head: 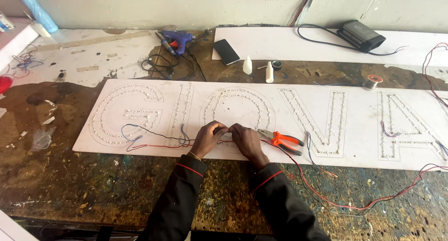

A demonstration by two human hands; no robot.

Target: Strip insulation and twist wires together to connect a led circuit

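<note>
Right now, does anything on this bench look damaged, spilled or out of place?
The workbench top is badly worn: its dark surface is blotched and flaking, with a dark stain spreading at the left. Loose red wire trails off the white board across the bench. Both hands, left hand and right hand, meet over wires; nothing looks spilled.

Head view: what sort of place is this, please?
Probably a sign-making workshop: a white board with letter shapes lined with small lights lies on a stained workbench, with pliers, a glue gun and loose wires around.
</note>
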